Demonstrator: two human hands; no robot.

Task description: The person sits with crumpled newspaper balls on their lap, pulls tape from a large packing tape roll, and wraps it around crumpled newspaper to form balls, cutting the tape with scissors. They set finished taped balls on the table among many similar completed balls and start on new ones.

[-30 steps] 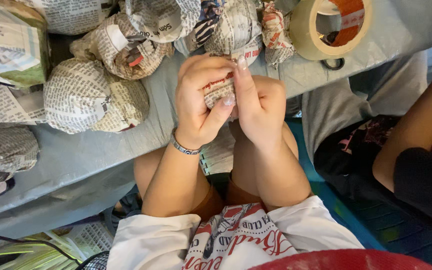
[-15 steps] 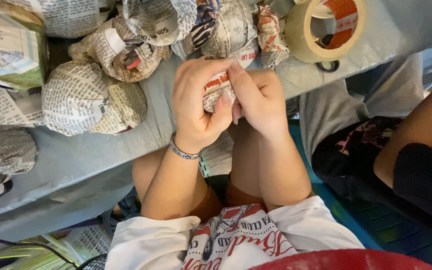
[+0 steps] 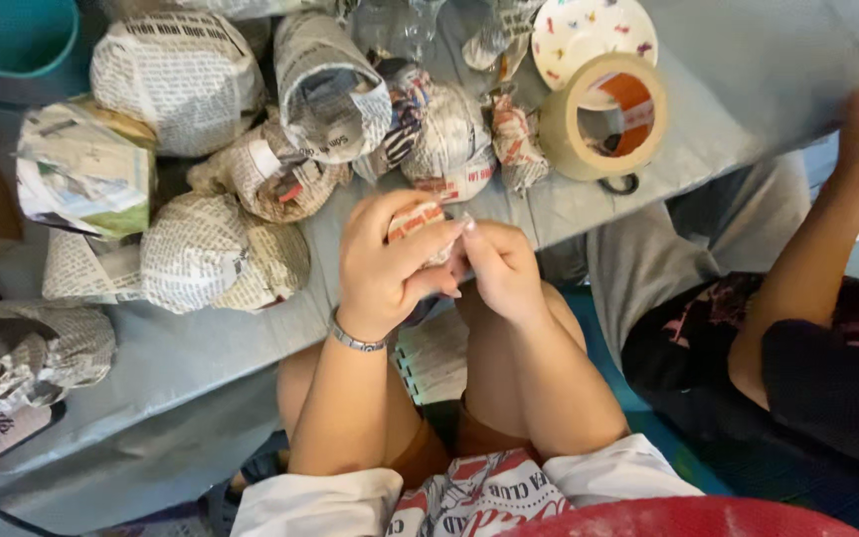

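Hands lowered toward frame centre since earlier; left hand (image 3: 382, 267) fingers clasp small newspaper-wrapped bundle (image 3: 418, 225), right hand (image 3: 501, 268) fingers pinching its edge

Both hands, the left hand (image 3: 382, 267) and right hand (image 3: 497, 268), are working at the desk (image 3: 201, 378) edge, fingers (image 3: 420, 254) closing round a small paper wad (image 3: 415, 221). Ahead, newspaper bundles (image 3: 221, 254) are crowding the desk in a dense cluster, leaving no straight path forward. A tape roll (image 3: 603, 117) and scissors (image 3: 616, 184) are sitting to the front right, with a bare strip running between them and the hands. A plate (image 3: 589, 30) is lying beyond the roll. Bare grey desk is stretching to the left, between the cluster and another bundle (image 3: 22, 358) at the left edge. On the right, another person's arm (image 3: 817, 249) is blocking sideways reach.
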